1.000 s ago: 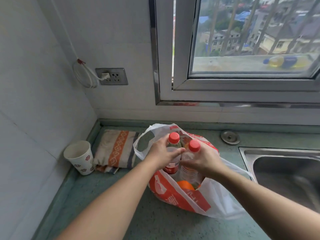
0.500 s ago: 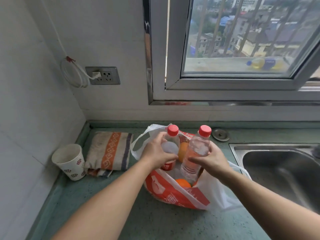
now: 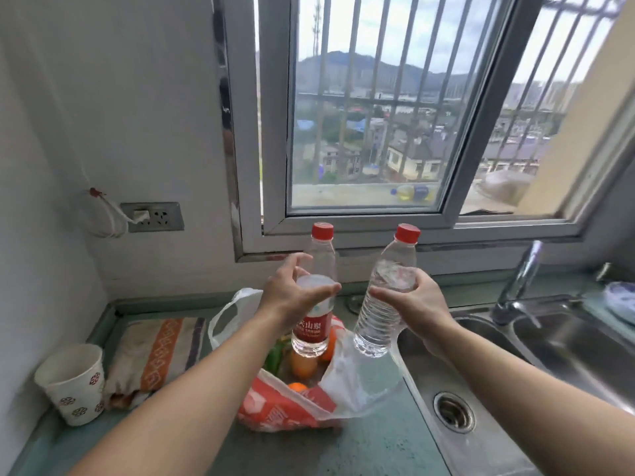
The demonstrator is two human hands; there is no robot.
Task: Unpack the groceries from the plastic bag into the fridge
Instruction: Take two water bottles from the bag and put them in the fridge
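Observation:
My left hand [image 3: 292, 297] grips a clear water bottle with a red label and red cap [image 3: 314, 329], held upright above the bag. My right hand [image 3: 417, 305] holds a second clear, red-capped bottle without a label [image 3: 379, 317], tilted slightly to the right. Both bottles hang in the air, clear of the bag. Below them the white and red plastic bag [image 3: 285, 407] lies open on the green counter. Inside it I see oranges [image 3: 304, 367] and something green [image 3: 273, 357]. The fridge is not in view.
A patterned paper cup [image 3: 74, 383] stands at the left wall beside a folded striped cloth [image 3: 158, 352]. A steel sink [image 3: 481, 383] with a tap [image 3: 519, 280] lies to the right. A wall socket [image 3: 153, 216] and a barred window [image 3: 378, 115] are behind.
Both hands have lifted the two bottles up out of the bag. The head view has tilted upward, showing more of the window and the tap.

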